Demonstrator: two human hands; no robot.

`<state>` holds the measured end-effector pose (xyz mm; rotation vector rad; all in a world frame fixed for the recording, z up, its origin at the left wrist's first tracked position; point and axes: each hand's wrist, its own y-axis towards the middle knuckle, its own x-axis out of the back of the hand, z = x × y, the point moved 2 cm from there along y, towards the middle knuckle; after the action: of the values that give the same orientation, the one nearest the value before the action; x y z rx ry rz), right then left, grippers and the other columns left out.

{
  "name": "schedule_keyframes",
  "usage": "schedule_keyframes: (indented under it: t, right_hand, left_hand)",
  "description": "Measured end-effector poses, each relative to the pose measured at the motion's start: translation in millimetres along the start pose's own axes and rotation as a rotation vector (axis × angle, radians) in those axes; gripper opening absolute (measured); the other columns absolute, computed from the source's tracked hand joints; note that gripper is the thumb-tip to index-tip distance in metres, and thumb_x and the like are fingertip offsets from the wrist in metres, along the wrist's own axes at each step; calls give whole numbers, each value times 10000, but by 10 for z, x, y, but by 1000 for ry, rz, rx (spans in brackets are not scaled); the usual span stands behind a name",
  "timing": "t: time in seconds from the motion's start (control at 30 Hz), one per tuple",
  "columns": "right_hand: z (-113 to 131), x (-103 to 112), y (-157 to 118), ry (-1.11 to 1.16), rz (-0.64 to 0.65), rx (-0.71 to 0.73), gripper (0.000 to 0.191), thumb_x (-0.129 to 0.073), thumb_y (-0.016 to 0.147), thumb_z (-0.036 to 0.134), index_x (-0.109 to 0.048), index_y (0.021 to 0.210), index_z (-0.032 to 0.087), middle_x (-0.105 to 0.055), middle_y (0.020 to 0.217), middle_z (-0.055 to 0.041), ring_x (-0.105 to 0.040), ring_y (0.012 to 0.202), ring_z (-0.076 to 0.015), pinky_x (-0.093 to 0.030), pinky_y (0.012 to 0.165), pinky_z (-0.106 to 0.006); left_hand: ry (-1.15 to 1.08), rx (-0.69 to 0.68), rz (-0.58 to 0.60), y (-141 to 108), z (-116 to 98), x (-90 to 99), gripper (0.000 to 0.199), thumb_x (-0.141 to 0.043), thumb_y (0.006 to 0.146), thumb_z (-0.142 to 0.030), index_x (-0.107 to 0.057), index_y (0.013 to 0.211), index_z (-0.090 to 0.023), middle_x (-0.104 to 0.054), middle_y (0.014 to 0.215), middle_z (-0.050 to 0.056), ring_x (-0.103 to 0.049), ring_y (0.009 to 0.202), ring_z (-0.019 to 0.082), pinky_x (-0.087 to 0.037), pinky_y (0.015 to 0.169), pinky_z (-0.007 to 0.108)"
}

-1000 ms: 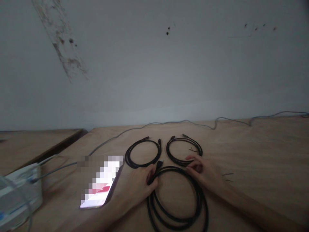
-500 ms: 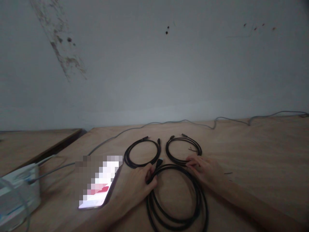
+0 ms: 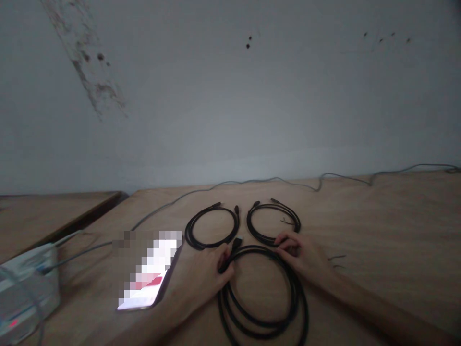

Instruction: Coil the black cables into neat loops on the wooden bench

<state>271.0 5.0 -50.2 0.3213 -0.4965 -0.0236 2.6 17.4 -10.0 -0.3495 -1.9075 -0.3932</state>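
Holds the near coil (image 3: 294, 300) of black cable in the left hand (image 3: 207, 269), with thumb and fingers closed around the strands just below a plug (image 3: 236, 243) angled away past the knuckles, light-coloured end foremost. Rests the right hand (image 3: 304, 254) at the far right edge of the same coil, with thumb and forefinger curved to a narrow gap. Cannot tell a light touch from a pinch there. Has the wide loops of this coil on the wooden bench (image 3: 382, 230), between the hands and down toward the wearer, running in part below the edge of view.

Shows just beyond the left hand a smaller left coil (image 3: 189, 233), and just beyond the right fingertips a matching right coil (image 3: 249, 225), each with two ends pointing away from the hands. Includes a thin tie (image 3: 287, 222) at that right coil, and dark wire pieces (image 3: 337, 257) just right of the right hand.

Has a phone (image 3: 153, 283) beside the left hand, lit and partly pixelated, and farther left a white casing (image 3: 50, 288) with a grey cable (image 3: 171, 204) leading from it and on across the bench, well beyond both hands, near the pale wall (image 3: 288, 110).
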Motion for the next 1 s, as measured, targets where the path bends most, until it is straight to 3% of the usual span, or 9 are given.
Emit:
schedule_keyframes:
  t: [0.17, 0.47, 0.7, 1.0]
  right_hand:
    - [22, 29, -9, -140, 26, 73, 145, -605, 882, 243, -748, 860, 234, -752, 838, -20, -677, 715, -176, -504, 616, -250]
    - [20, 53, -58, -276, 1, 85, 206, -637, 839, 238, -815, 940, 268, -748, 795, -36, -646, 645, -185, -526, 630, -288]
    - [148, 60, -94, -231, 28, 89, 201, -748, 814, 374, -809, 971, 266, -758, 894, -52, -695, 780, -232, -565, 731, -340]
    - [-21, -31, -41, 25, 82, 10, 181, -644, 915, 372, -767, 951, 243, -779, 964, -45, -728, 898, -232, -580, 793, -328]
  left_hand:
    - [-4, -26, -18, -4, 43, -29, 140, -528, 884, -340, -536, 813, -220, -589, 714, -22, -541, 654, 171, -275, 586, 285]
    - [-9, -7, 4, -1, -20, 11, 132, -526, 862, -331, -519, 800, -214, -581, 710, -16, -538, 662, 171, -291, 596, 283]
    - [-26, 1, 19, -8, -37, 40, 143, -523, 862, -338, -526, 794, -211, -581, 715, -15, -528, 652, 169, -291, 590, 282]
    - [-17, -33, -10, -19, -13, 26, 152, -527, 872, -331, -514, 777, -212, -561, 695, -26, -512, 635, 161, -284, 584, 281]
